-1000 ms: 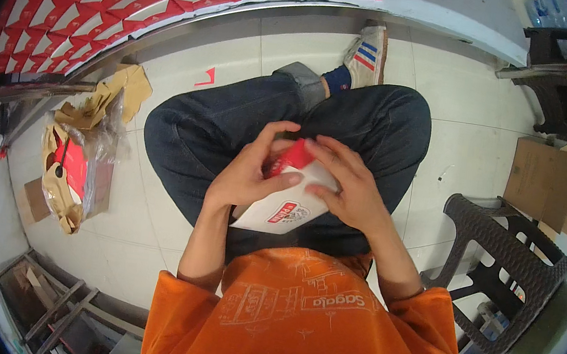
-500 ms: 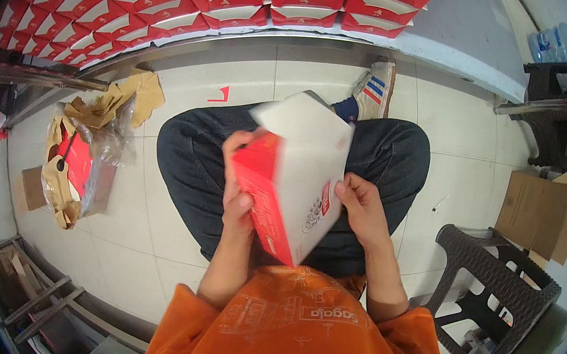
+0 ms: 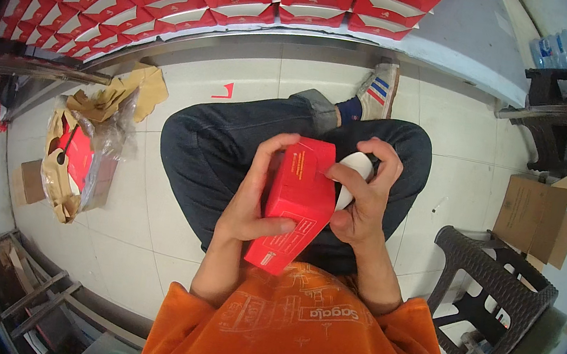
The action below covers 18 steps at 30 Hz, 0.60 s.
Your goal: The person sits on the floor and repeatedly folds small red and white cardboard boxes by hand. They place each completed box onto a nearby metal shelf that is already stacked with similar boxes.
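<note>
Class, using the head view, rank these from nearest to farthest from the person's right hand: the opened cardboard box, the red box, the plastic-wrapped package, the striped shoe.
From the right hand:
1. Red box: just left, in the left hand.
2. Striped shoe: above.
3. Opened cardboard box: right.
4. Plastic-wrapped package: far left.

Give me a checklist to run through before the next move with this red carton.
1. Left hand holding the red carton: ok, thumb across its face.
2. Right hand at the white curved piece: ok, touching it.
3. White curved piece attached to the carton: cannot tell.
4. Carton off the floor: ok, held above the lap.
5. Carton's underside in view: not ok, hidden.
6. Red scrap off the floor: not ok.
</note>
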Motion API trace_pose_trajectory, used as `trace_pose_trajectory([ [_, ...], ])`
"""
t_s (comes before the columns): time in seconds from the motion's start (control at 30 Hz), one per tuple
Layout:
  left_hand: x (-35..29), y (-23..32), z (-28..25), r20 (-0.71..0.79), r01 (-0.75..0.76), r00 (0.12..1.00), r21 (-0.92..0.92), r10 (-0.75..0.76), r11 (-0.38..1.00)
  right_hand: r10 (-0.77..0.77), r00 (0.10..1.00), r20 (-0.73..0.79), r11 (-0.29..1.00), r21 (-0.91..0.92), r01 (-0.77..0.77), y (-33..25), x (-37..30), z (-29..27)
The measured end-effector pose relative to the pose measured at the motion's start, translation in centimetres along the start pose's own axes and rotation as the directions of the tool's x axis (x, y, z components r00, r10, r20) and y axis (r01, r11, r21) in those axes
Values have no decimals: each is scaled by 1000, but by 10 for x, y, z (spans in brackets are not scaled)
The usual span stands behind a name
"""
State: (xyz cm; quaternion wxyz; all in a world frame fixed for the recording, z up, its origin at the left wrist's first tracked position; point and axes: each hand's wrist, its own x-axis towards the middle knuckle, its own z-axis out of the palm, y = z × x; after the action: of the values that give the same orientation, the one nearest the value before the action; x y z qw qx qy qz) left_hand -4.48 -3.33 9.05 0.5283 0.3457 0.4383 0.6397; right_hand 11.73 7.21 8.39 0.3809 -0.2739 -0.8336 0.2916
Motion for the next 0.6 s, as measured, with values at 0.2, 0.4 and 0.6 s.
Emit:
trace_pose_trajectory([
  [0.2,-2,-4,-10,285,-103,958,267,23,958,-16,1000,-11,945,325,18,-10,-10,10],
  [0.4,-2,0,-5,-98,-16,993,-634,-60,773,-140,911,388,990,25,141,-33,26,7],
  [0.6,-3,43,-28,-91,-199,959,-890,268,410,-437,718,542,856,5,518,-77,50,-24],
])
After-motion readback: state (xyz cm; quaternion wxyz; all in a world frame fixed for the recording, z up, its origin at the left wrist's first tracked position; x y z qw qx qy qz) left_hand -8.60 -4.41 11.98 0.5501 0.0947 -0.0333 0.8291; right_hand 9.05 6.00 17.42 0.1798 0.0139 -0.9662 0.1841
